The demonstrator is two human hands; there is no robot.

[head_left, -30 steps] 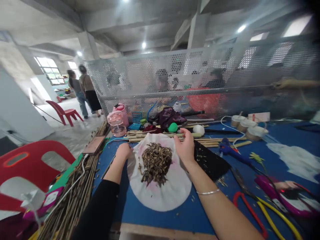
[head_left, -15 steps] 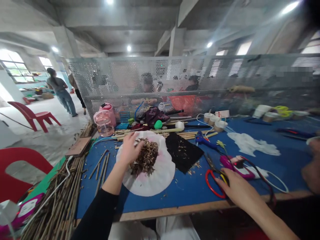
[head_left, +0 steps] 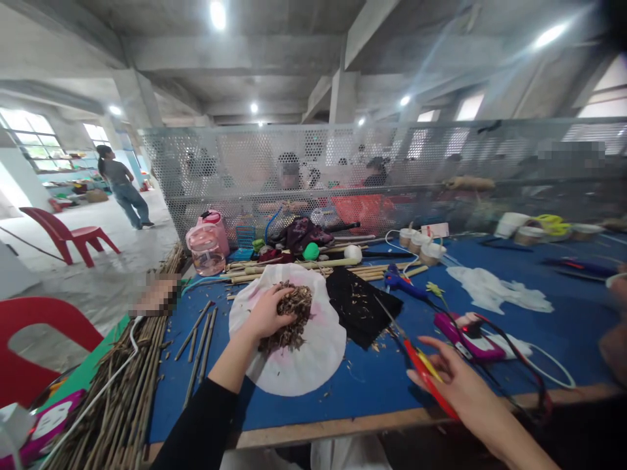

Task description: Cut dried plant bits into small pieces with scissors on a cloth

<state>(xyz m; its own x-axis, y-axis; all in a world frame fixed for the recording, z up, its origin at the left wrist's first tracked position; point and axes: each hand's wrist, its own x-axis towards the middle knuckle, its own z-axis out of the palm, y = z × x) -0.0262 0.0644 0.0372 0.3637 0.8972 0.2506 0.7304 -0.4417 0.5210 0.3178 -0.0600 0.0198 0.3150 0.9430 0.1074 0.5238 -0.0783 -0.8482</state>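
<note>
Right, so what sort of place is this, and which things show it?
Probably a craft workshop: the scissors, the bundle of sticks and the blue worktable suggest it.

No legible text, label, number or sign.

Plant bits on cloth under L hand, scissors in R hand, sheet btwn 'em, cups beyond R hand

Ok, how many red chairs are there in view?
2: the near chair, left foreground, cut off by the picture's edge; the far chair, behind it on the floor. More may be hidden behind the partition.
</note>
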